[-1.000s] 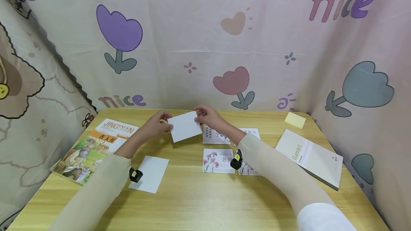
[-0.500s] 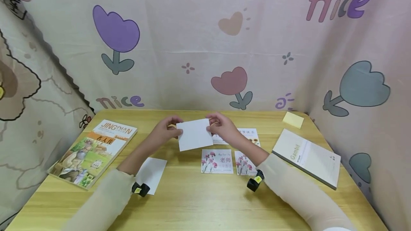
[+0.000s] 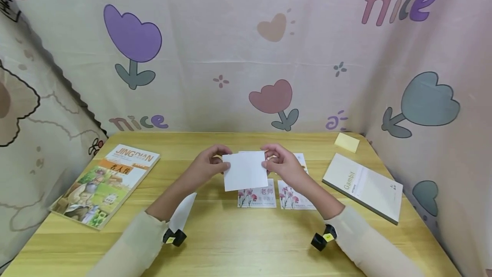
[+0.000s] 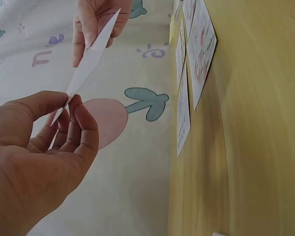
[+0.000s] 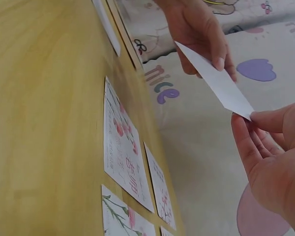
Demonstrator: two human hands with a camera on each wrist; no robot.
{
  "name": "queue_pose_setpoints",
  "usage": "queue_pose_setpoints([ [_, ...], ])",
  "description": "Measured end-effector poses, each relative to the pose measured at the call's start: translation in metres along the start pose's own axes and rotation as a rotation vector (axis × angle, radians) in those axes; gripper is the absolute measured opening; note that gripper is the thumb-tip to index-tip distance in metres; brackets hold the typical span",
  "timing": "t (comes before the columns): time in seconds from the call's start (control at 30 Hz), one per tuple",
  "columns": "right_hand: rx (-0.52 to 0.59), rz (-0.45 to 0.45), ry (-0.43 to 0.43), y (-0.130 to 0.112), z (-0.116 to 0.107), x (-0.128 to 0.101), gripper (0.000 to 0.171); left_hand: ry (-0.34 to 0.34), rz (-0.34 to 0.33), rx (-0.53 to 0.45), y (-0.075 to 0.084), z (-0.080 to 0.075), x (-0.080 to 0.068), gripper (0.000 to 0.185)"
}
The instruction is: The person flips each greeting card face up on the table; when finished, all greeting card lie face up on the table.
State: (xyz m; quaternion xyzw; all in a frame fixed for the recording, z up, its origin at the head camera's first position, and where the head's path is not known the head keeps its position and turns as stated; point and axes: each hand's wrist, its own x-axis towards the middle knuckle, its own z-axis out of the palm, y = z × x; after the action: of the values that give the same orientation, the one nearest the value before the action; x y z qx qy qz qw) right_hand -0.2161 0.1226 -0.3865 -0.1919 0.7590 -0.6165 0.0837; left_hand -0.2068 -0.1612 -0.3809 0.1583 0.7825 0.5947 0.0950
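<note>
A white card (image 3: 245, 172) is held up above the table, its blank side toward the head view. My left hand (image 3: 209, 164) pinches its left edge between thumb and fingers, and my right hand (image 3: 283, 165) pinches the right edge. In the right wrist view the card (image 5: 216, 81) appears as a thin slanted sheet spanning both hands. Beneath and behind it lie several flower-printed cards in two rows; a carnation card (image 3: 256, 200) and another carnation card (image 3: 294, 195) form the near row. The far row is partly hidden by the held card and right hand.
A blank white sheet (image 3: 182, 213) lies by my left forearm, partly covered. A colourful book (image 3: 107, 187) is at the table's left, a pale Gambit book (image 3: 363, 187) at the right. Yellow sticky notes (image 3: 347, 142) sit at the back right. A patterned curtain (image 3: 215, 33) rises behind the table.
Both hands have moved the white card rightward and nearer to me, from above the table's back middle to over the printed cards. The pinch at both edges stays.
</note>
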Motion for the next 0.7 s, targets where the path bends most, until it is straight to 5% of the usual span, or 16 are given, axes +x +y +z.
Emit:
queue_pose_setpoints([
  [0.37, -0.076, 0.017, -0.043, 0.002, -0.005, -0.016, 0.033, 0.031, 0.012, 0.026, -0.004, 0.01, 0.003, 0.034],
  [0.6, -0.03, 0.009, 0.011, -0.005, -0.006, -0.018, 0.04, 0.208, 0.188, 0.344, 0.0, 0.031, -0.001, 0.029],
  [0.7, 0.004, 0.007, 0.032, -0.008, -0.006, -0.019, 0.042, 0.224, 0.296, 0.488, 0.003, 0.043, -0.006, 0.028],
])
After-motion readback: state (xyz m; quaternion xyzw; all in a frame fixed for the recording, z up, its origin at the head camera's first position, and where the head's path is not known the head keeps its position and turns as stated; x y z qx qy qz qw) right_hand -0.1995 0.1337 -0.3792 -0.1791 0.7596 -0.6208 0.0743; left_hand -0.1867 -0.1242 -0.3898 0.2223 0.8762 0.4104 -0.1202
